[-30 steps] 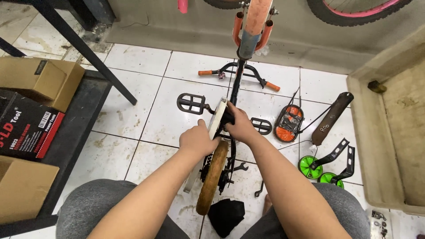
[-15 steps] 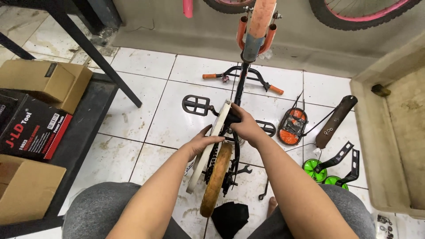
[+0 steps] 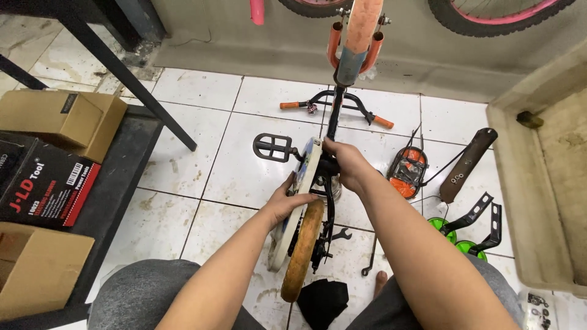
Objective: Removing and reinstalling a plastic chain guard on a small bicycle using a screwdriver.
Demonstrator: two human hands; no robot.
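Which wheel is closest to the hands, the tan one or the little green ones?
The tan wheel, right under the left hand. The green training wheels lie off to the right on the floor.

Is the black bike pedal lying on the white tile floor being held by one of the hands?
No, the black bike pedal lies untouched, while the left hand and right hand grip the white chain guard panel.

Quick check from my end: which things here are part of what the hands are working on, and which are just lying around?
In hand:
left hand on the white chain guard
right hand on the black bike frame
tan wheel
black pedal

Lying about:
handlebar
orange basket
green training wheels
wrench
cardboard boxes
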